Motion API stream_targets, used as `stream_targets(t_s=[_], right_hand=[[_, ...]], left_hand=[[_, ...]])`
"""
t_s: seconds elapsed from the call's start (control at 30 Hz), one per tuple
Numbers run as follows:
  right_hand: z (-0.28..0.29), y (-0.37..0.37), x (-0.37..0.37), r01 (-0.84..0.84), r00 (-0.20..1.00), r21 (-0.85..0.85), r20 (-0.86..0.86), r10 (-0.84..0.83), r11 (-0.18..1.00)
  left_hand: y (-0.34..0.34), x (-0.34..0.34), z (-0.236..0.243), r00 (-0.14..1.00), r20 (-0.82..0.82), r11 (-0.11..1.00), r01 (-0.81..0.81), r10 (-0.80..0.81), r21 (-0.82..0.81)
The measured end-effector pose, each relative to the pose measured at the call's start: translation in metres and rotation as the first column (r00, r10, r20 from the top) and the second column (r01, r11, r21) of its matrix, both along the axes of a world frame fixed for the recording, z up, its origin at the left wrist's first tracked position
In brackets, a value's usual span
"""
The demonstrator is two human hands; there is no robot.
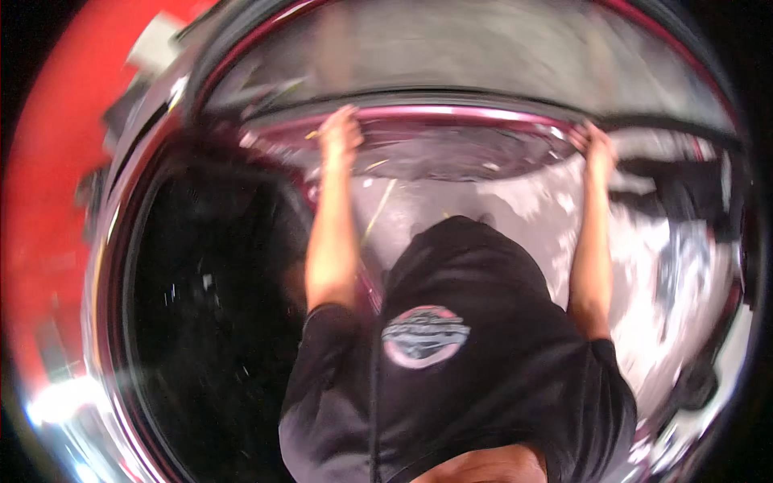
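Observation:
Both my arms reach forward to a glossy maroon car door, below a wide pane of window glass. My left hand is at the left part of the door's upper edge, its fingers curled over it. Toward the right end of the same edge is my right hand, also with bent fingers on the edge. Motion blur softens both hands, and the far sides of the fingers are hidden. Below the edge, the door's shiny face carries wavy reflections.
A large dark window in a curved frame lies close on my left. Pale floor shows beneath the door. Red surfaces fill the far left. Blurred dark items are at the right.

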State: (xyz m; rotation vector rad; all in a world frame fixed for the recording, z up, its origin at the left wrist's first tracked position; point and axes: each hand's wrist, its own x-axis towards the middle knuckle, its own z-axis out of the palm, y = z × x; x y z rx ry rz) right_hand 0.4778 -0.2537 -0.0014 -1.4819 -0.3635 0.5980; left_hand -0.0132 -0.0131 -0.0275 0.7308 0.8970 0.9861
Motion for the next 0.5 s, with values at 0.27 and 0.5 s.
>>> stream_targets(t_s=[0.27, 0.5], right_hand=[[-0.015, 0.001, 0.027, 0.001, 0.996, 0.142, -0.094, 0.012, 0.99], [0.02, -0.012, 0.049, 0.047, 0.99, 0.038, -0.132, -0.042, 0.998]], left_hand=[[-0.006, 0.015, 0.008, 0.971, -0.062, 0.971, -0.234, 0.232, -0.038], [-0.022, 0.028, 0.028, 0.952, 0.131, 0.96, -0.28, 0.276, 0.01]])
